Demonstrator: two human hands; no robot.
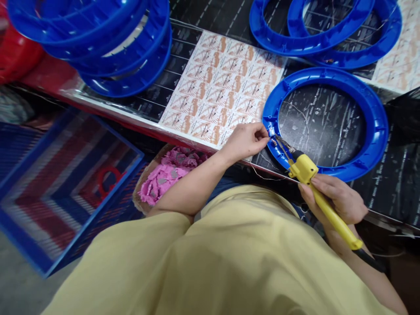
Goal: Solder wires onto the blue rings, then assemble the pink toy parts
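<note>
A blue plastic ring (377,127) lies hollow side up at the table's front edge. My right hand (341,199) is wrapped round the handle of a yellow soldering iron (305,168), whose black cord trails from its rear end. Its metal tip and a thin feed tube meet the ring's left inner side, by small copper-coloured wire ends (274,142). Close beside the tip, my left hand (246,140) is closed in a pinch at the ring's rim, apparently on a thin wire (262,177); a pale strand hangs below the fingers. The exact contact point is too small to make out.
Several blue rings (124,83) are stacked at the back left, beside red plastic parts (16,57). Two more blue rings (315,48) overlap at the back right. A printed label sheet (213,87) covers part of the table. Below left are a blue crate (42,262) and a pink-filled container (164,179).
</note>
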